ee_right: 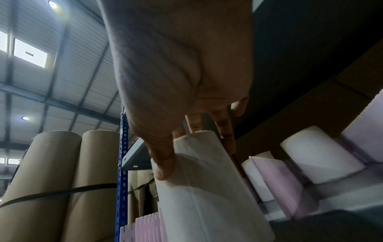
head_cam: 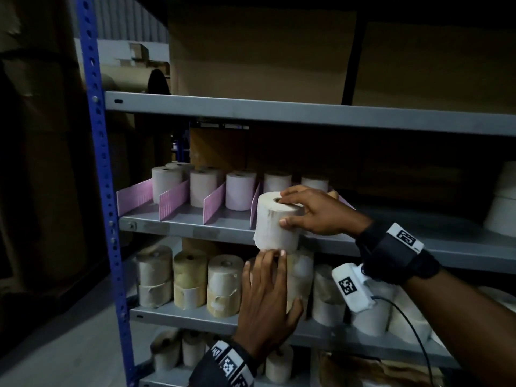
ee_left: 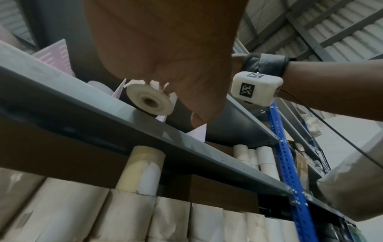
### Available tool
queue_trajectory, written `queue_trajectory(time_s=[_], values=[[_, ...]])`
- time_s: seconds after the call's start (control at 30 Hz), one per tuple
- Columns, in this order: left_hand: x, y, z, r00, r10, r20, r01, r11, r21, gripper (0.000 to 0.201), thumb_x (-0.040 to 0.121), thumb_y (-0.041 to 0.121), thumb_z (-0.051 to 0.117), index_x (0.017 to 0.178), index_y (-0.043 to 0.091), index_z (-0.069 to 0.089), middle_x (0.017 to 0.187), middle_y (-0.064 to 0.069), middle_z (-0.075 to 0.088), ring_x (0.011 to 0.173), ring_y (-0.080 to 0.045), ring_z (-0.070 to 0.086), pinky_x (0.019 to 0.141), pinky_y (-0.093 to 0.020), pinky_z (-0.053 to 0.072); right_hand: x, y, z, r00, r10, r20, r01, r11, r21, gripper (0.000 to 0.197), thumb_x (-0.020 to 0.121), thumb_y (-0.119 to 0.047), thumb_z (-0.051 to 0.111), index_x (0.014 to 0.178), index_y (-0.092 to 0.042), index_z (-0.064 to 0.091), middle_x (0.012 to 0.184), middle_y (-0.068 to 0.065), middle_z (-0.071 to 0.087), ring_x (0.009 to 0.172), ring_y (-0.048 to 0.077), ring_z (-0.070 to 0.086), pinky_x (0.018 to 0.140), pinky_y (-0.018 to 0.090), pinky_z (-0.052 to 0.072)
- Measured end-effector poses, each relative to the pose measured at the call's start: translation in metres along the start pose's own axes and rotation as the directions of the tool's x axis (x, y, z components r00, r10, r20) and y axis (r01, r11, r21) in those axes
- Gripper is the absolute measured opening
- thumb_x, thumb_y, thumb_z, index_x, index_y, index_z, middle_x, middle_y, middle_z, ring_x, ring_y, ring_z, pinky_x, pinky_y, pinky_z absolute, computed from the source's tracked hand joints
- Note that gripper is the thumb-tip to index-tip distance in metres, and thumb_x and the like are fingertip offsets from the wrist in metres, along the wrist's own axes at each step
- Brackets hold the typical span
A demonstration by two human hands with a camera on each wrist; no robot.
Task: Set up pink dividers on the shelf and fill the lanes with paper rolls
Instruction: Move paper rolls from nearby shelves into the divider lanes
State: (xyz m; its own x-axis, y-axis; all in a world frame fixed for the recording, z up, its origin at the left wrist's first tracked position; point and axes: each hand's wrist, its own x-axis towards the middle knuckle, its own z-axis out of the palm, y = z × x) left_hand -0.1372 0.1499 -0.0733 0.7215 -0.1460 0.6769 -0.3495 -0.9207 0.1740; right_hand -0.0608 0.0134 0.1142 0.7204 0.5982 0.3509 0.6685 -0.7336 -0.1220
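Note:
My right hand [head_cam: 287,209] grips a white paper roll [head_cam: 275,222] from the top and side, at the front edge of the grey shelf [head_cam: 181,222]. The roll hangs upright in front of a lane between pink dividers [head_cam: 254,205]. My left hand [head_cam: 265,277] reaches up from below, its straight fingertips touching the roll's underside [ee_left: 149,101]. Several pink dividers [head_cam: 173,203] stand in a row on the shelf. A roll [head_cam: 240,191] stands at the back of each lane. In the right wrist view my thumb [ee_right: 163,163] presses the roll [ee_right: 203,188].
A blue perforated upright [head_cam: 103,191] bounds the shelf on the left. Brownish wrapped rolls [head_cam: 190,280] crowd the shelf below. Cardboard boxes [head_cam: 259,51] sit on the shelf above. Large white rolls [head_cam: 502,202] stand at the far right.

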Motion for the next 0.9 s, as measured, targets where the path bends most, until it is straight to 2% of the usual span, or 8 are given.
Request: queue_trajectory(time_s=[0.2, 0.3, 0.37, 0.43, 0.53, 0.67, 0.77, 0.9], values=[[0.022, -0.008, 0.016, 1.0, -0.019, -0.007, 0.019, 1.0, 0.008, 0.082, 0.086, 0.051, 0.058, 0.153, 0.009, 0.036, 0.155, -0.016, 0.034, 0.145, -0.034, 0.035, 0.113, -0.059, 0.033, 0.027, 0.02, 0.006, 1.0, 0.015, 0.004, -0.015, 1.0, -0.009, 0.054, 0.083, -0.045, 0.069, 0.13, -0.019, 0.059, 0.14, -0.002, 0.05, 0.127, 0.011, 0.045, 0.094, 0.012, 0.025], [0.037, -0.012, 0.024, 1.0, -0.024, -0.013, 0.024, 1.0, 0.0, 0.085, 0.085, 0.052, 0.057, 0.153, 0.008, 0.034, 0.156, -0.016, 0.032, 0.147, -0.034, 0.032, 0.114, -0.059, 0.032, 0.046, 0.028, 0.005, 0.998, 0.053, 0.038, -0.052, 0.998, -0.031, 0.049, 0.083, -0.048, 0.066, 0.125, -0.023, 0.062, 0.134, -0.005, 0.055, 0.126, 0.017, 0.049, 0.109, 0.036, 0.033], [0.048, -0.016, 0.03, 1.0, -0.026, -0.002, 0.026, 1.0, 0.016, 0.086, 0.084, 0.053, 0.057, 0.154, 0.007, 0.034, 0.157, -0.017, 0.032, 0.148, -0.034, 0.03, 0.115, -0.059, 0.031, 0.059, 0.032, 0.002, 0.989, 0.116, 0.091, -0.107, 0.989, -0.098, 0.046, 0.082, -0.055, 0.062, 0.121, -0.031, 0.061, 0.127, -0.01, 0.058, 0.125, 0.021, 0.047, 0.106, 0.054, 0.034], [0.061, -0.021, 0.037, 0.999, -0.036, 0.022, 0.035, 0.998, 0.043, 0.087, 0.084, 0.054, 0.055, 0.154, 0.007, 0.033, 0.158, -0.017, 0.031, 0.149, -0.033, 0.029, 0.115, -0.061, 0.03, 0.072, 0.038, -0.001, 0.979, 0.14, 0.147, -0.12, 0.984, -0.134, 0.041, 0.082, -0.056, 0.06, 0.116, -0.034, 0.063, 0.12, -0.009, 0.062, 0.121, 0.024, 0.05, 0.102, 0.058, 0.036], [0.076, -0.028, 0.047, 0.994, -0.07, 0.08, 0.063, 0.994, 0.086, 0.088, 0.084, 0.054, 0.056, 0.155, 0.008, 0.031, 0.16, -0.015, 0.031, 0.15, -0.033, 0.026, 0.116, -0.063, 0.026, 0.091, 0.046, -0.001, 0.97, 0.156, 0.187, -0.137, 0.984, -0.111, 0.034, 0.083, -0.048, 0.063, 0.112, -0.031, 0.065, 0.115, -0.006, 0.066, 0.116, 0.025, 0.056, 0.103, 0.057, 0.039], [0.076, -0.035, 0.061, 0.997, -0.057, 0.047, 0.052, 0.995, 0.085, 0.084, 0.078, 0.046, 0.062, 0.151, 0.01, 0.041, 0.154, -0.012, 0.042, 0.147, -0.031, 0.034, 0.111, -0.062, 0.034, 0.116, 0.06, 0.007, 0.959, 0.186, 0.213, -0.168, 0.981, -0.101, 0.048, 0.087, -0.038, 0.065, 0.13, -0.018, 0.059, 0.131, 0.003, 0.062, 0.116, 0.021, 0.059, 0.101, 0.036, 0.045], [0.074, -0.04, 0.068, 0.999, -0.043, -0.011, 0.043, 0.997, 0.064, 0.079, 0.08, 0.043, 0.058, 0.151, 0.011, 0.041, 0.155, -0.009, 0.041, 0.149, -0.028, 0.031, 0.112, -0.06, 0.034, 0.129, 0.071, 0.012, 0.948, 0.231, 0.219, -0.204, 0.969, -0.138, 0.058, 0.089, -0.042, 0.062, 0.141, -0.019, 0.047, 0.145, 0.003, 0.048, 0.13, 0.022, 0.047, 0.11, 0.034, 0.037], [0.074, -0.041, 0.069, 0.999, -0.027, -0.032, 0.029, 0.998, 0.054, 0.079, 0.08, 0.043, 0.056, 0.15, 0.01, 0.042, 0.154, -0.01, 0.043, 0.148, -0.029, 0.033, 0.111, -0.06, 0.036, 0.141, 0.081, 0.018, 0.943, 0.246, 0.224, -0.222, 0.967, -0.125, 0.058, 0.09, -0.043, 0.061, 0.141, -0.019, 0.048, 0.146, 0.003, 0.046, 0.131, 0.022, 0.046, 0.111, 0.035, 0.036]])
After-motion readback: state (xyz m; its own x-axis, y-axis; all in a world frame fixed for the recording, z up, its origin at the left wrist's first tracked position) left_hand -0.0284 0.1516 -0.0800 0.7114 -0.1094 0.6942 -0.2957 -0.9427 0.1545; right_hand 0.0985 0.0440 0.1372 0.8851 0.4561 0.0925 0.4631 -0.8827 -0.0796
